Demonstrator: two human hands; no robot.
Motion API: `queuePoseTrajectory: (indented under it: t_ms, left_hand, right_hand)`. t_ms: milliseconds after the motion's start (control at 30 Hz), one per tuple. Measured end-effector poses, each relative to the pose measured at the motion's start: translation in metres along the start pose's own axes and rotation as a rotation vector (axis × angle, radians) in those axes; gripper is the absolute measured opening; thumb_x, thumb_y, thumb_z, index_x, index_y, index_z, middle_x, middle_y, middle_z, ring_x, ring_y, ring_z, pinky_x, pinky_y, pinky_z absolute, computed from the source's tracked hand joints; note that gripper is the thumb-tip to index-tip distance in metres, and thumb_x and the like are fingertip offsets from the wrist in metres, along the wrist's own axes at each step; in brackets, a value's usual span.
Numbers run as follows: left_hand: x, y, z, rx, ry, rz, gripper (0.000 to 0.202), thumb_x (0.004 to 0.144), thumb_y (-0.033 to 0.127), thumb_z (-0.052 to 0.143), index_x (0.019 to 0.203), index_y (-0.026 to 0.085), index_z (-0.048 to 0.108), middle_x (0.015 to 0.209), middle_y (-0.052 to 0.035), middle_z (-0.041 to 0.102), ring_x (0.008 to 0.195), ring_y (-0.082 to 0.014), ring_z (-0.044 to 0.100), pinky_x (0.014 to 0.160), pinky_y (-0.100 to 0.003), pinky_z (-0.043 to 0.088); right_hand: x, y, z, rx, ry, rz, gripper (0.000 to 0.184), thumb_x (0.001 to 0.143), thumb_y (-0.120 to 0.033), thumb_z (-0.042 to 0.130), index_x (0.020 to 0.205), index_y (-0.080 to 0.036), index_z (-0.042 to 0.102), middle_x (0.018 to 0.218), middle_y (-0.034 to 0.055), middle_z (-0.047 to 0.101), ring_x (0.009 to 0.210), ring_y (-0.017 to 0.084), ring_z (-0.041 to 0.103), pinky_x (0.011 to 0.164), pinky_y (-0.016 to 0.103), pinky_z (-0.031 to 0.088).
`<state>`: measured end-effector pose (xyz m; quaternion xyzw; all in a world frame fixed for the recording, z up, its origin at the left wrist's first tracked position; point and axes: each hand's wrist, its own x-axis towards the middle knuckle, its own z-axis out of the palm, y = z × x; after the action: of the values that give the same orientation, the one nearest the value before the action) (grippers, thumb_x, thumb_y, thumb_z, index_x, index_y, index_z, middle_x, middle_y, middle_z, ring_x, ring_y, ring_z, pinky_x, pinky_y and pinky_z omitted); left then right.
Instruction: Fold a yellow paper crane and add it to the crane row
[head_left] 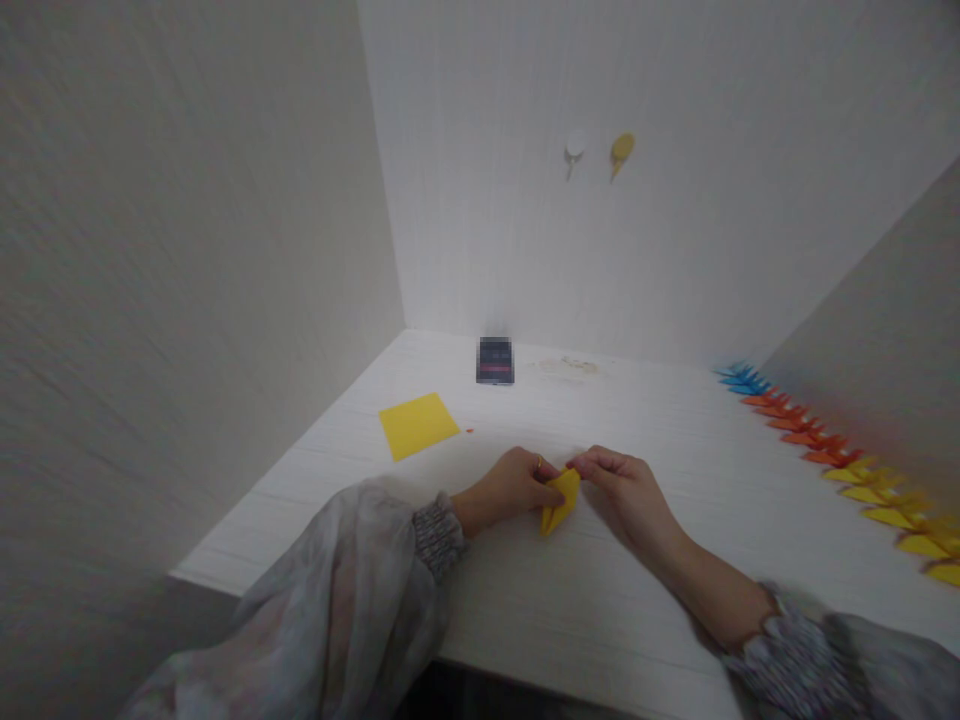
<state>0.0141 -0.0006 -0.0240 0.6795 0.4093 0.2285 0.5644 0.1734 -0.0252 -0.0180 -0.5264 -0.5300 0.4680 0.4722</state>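
A small folded yellow paper piece (560,501) lies between my two hands on the white table (615,600). My left hand (510,486) pinches its left side, a ring showing on one finger. From the right, my right hand (626,490) grips the top of the same piece with its fingertips. A flat yellow paper square (418,424) rests on the table to the far left of my hands.
A row of folded paper shapes, blue (742,380), orange (799,430) and yellow (900,510), runs along the right wall. A small dark device (495,361) stands near the back wall. Two small hooks (598,152) hang on that wall. The table's left edge is near my left sleeve.
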Motion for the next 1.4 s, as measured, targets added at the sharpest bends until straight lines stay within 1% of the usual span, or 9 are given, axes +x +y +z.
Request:
queuePoseTrajectory:
  t_ms: [133,267,400,500,567,800,933,1100,1400]
  left_hand:
    - [0.0,0.0,0.001,-0.009,-0.018,-0.004,0.024,0.057,0.026,0.06,0.075,0.011,0.065,0.057,0.0016,0.056,0.049,-0.0072,0.043,0.047,-0.02,0.031]
    - [0.001,-0.002,0.002,-0.109,-0.017,0.007,0.024,0.057,0.026,0.062,0.076,0.012,0.066,0.064,-0.001,0.061,0.055,-0.0102,0.05,0.053,-0.021,0.037]
    - [0.0,0.002,0.001,-0.317,0.115,0.06,0.024,0.058,0.026,0.064,0.078,0.012,0.065,0.073,-0.0044,0.064,0.064,-0.013,0.056,0.063,-0.025,0.043]
    - [0.0,0.008,0.0,-0.43,0.238,0.123,0.024,0.059,0.026,0.064,0.078,0.012,0.064,0.077,-0.0056,0.064,0.067,-0.0137,0.058,0.068,-0.027,0.044]
    - [-0.001,0.011,-0.001,-0.465,0.272,0.145,0.024,0.059,0.027,0.064,0.078,0.011,0.063,0.075,-0.0055,0.064,0.067,-0.0142,0.058,0.068,-0.028,0.045]
    - [0.0,0.012,0.0,-0.478,0.282,0.188,0.02,0.059,0.027,0.066,0.072,0.012,0.064,0.069,-0.0028,0.063,0.067,-0.0136,0.057,0.07,-0.027,0.043]
    - [-0.001,0.012,0.0,-0.509,0.279,0.161,0.022,0.059,0.029,0.066,0.071,0.012,0.064,0.068,-0.003,0.063,0.065,-0.0132,0.056,0.068,-0.027,0.043]
    - [-0.001,0.012,0.001,-0.452,0.348,0.156,0.023,0.058,0.032,0.066,0.071,0.012,0.065,0.068,-0.0029,0.063,0.064,-0.0129,0.055,0.066,-0.026,0.042]
    - [-0.003,0.016,0.001,-0.516,0.429,0.169,0.025,0.057,0.033,0.067,0.071,0.012,0.064,0.068,-0.0022,0.062,0.064,-0.0128,0.054,0.065,-0.026,0.042]
  right_hand:
    - [0.0,0.002,0.0,-0.059,0.027,-0.019,0.021,0.065,-0.036,0.06,0.061,-0.015,0.06,0.061,0.0029,0.059,0.057,0.014,0.05,0.057,0.028,0.038]
    - [0.001,-0.001,-0.001,-0.127,0.053,-0.07,0.024,0.068,-0.04,0.057,0.067,-0.016,0.061,0.066,0.0035,0.06,0.062,0.015,0.051,0.06,0.028,0.039]
    - [0.003,-0.003,-0.001,-0.113,0.081,-0.16,0.029,0.07,-0.046,0.053,0.078,-0.018,0.059,0.071,0.0033,0.059,0.067,0.016,0.052,0.061,0.027,0.04]
    - [0.003,-0.001,0.001,-0.17,-0.004,-0.119,0.033,0.071,-0.05,0.05,0.071,-0.018,0.059,0.062,0.0031,0.057,0.059,0.015,0.05,0.052,0.026,0.038]
    - [0.002,0.0,0.003,-0.205,-0.068,-0.096,0.034,0.071,-0.05,0.049,0.067,-0.018,0.06,0.059,0.0029,0.057,0.057,0.015,0.05,0.049,0.025,0.036]
    - [0.0,-0.002,0.006,-0.208,-0.122,-0.062,0.03,0.073,-0.044,0.05,0.064,-0.017,0.061,0.059,0.0006,0.056,0.054,0.012,0.047,0.047,0.023,0.031]
    - [-0.001,-0.004,0.006,-0.205,-0.15,-0.059,0.031,0.074,-0.043,0.049,0.063,-0.017,0.062,0.059,0.0004,0.056,0.055,0.012,0.047,0.048,0.023,0.032]
    - [-0.003,-0.005,0.008,-0.202,-0.196,-0.031,0.033,0.074,-0.043,0.049,0.058,-0.016,0.06,0.052,-0.0013,0.052,0.049,0.01,0.043,0.048,0.023,0.03]
    - [-0.004,-0.002,0.013,-0.215,-0.141,0.019,0.026,0.068,-0.038,0.056,0.054,-0.016,0.059,0.048,-0.0009,0.053,0.042,0.008,0.037,0.042,0.023,0.026]
